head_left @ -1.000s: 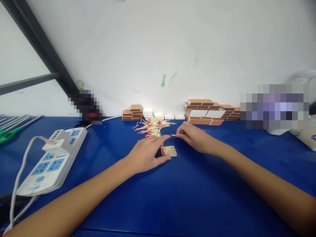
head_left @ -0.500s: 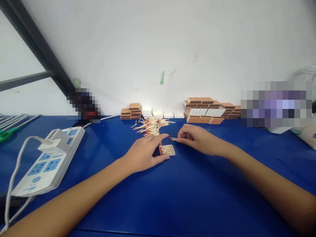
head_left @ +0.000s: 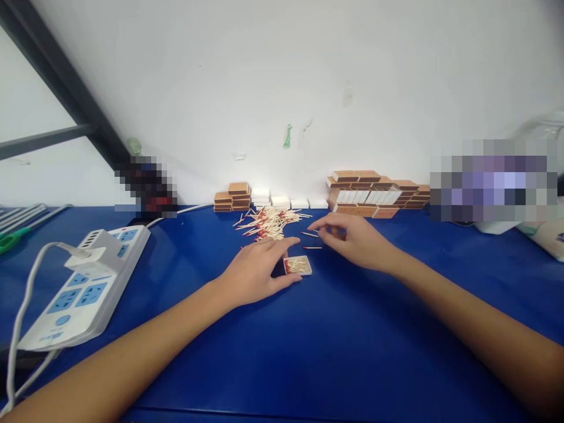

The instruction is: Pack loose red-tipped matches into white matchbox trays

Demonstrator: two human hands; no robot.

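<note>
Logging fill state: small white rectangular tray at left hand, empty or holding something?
Not empty: pale, red-headed wooden matchsticks lie inside the tray; whether full, cannot tell.

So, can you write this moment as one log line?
left hand: curved around matchbox tray | right hand: near loose matches, grip unclear | match pile: beyond left hand

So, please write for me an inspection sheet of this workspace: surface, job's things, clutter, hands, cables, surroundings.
Surface: blue tabletop.
Job's things: small tray partly filled with matches; loose match pile beyond it; nearer single match, farther single match; matchbox stack by the wall.
Clutter: power strip at left; blurred item at right, unidentifiable.
Hands: left hand curves around the tray's left side; right hand at the farther match, grip unclear.
Cables: white cable from the charger; rear cable behind.
Surroundings: white wall; dark frame at left.
</note>
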